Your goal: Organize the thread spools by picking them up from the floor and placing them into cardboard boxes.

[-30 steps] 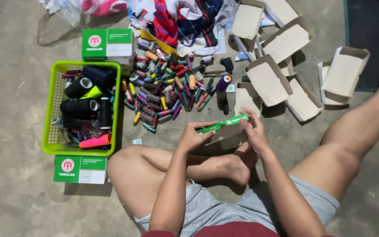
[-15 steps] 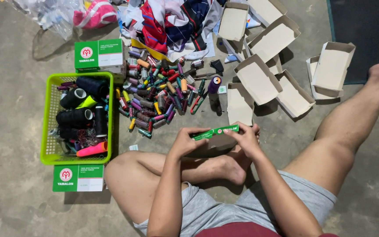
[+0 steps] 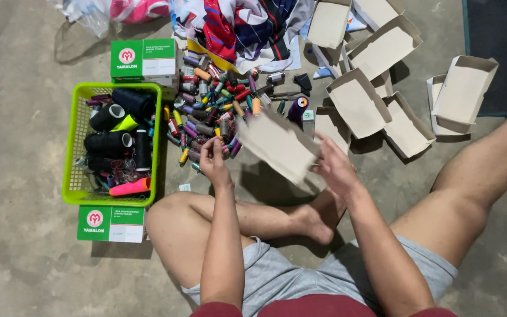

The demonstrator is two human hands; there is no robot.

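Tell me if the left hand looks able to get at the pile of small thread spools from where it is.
Probably yes. The left hand hovers at the near edge of the pile of small thread spools, with nothing between them. The right hand holds the cardboard box off to the side.

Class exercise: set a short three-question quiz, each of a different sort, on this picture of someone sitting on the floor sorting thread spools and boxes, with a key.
1. True or false: the right hand holds the flat cardboard box above the floor.
2. Multiple choice: the green basket holds mostly
A. large black thread cones
B. folded clothes
C. empty cartons
3. Short answer: what is the left hand nearest to?

Key
1. True; the box is tilted, plain side up.
2. A
3. The pile of small coloured spools on the floor; whether its fingertips pinch one cannot be told.
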